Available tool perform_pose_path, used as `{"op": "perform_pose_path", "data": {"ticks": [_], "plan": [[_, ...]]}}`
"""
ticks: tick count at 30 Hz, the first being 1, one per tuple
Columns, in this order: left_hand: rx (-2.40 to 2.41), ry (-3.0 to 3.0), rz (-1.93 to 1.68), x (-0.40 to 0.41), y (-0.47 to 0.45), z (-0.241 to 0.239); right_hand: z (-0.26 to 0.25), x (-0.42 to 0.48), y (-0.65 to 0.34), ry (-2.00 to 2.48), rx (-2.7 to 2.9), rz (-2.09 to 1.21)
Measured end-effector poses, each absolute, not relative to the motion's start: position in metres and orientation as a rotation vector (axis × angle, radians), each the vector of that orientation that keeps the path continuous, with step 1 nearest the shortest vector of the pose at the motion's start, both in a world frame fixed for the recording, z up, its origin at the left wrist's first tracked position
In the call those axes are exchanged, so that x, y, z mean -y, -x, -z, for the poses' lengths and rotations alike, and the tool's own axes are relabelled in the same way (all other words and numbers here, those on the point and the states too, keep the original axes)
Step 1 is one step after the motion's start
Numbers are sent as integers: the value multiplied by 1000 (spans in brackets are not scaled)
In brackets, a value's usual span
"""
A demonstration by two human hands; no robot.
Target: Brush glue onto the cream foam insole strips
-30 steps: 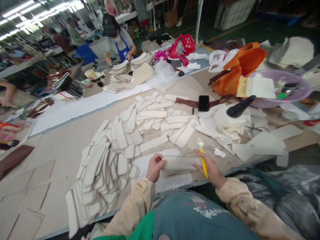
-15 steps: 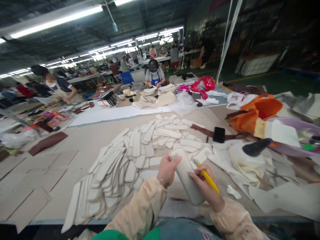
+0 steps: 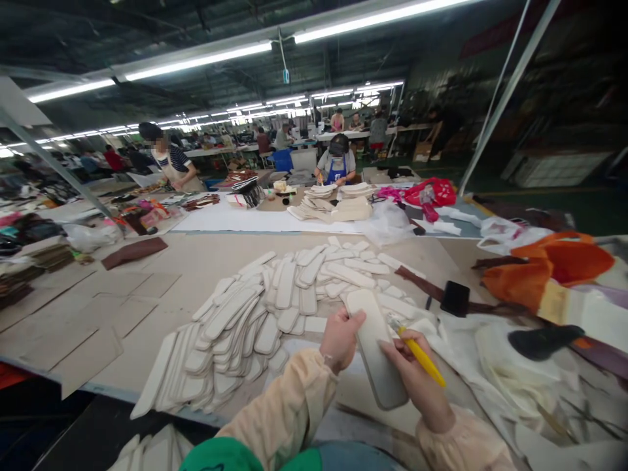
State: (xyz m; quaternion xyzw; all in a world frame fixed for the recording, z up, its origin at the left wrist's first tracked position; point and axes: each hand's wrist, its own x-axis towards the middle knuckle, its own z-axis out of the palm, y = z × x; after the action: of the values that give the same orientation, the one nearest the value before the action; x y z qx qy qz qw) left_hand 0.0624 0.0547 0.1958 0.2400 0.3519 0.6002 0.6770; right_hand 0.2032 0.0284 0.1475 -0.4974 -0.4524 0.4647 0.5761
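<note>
The left hand (image 3: 341,340) pinches the far end of a long cream padded piece with rounded ends (image 3: 375,350), thumb on top. The piece is held tilted above the near edge of the tan worktable (image 3: 147,307). The right hand (image 3: 415,379) steadies the piece's right edge while its fingers close around a yellow-handled brush (image 3: 422,361). Just left lies a fanned pile of matching cream pieces (image 3: 255,314), and a black phone (image 3: 454,299) sits to the right. The print on a small blue hanging sign (image 3: 286,76) is too small to read.
</note>
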Motion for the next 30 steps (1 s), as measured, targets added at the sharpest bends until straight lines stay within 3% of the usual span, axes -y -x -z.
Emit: {"op": "perform_pose_path", "data": {"ticks": [15,30], "plan": [[-952,-276,-1473,-105,6,-164,-124,-18,-197,1250,1118,-1292],[-948,-187,-1552,-106,35,-144,-120,-23,-172,1257,1116,-1425]]}}
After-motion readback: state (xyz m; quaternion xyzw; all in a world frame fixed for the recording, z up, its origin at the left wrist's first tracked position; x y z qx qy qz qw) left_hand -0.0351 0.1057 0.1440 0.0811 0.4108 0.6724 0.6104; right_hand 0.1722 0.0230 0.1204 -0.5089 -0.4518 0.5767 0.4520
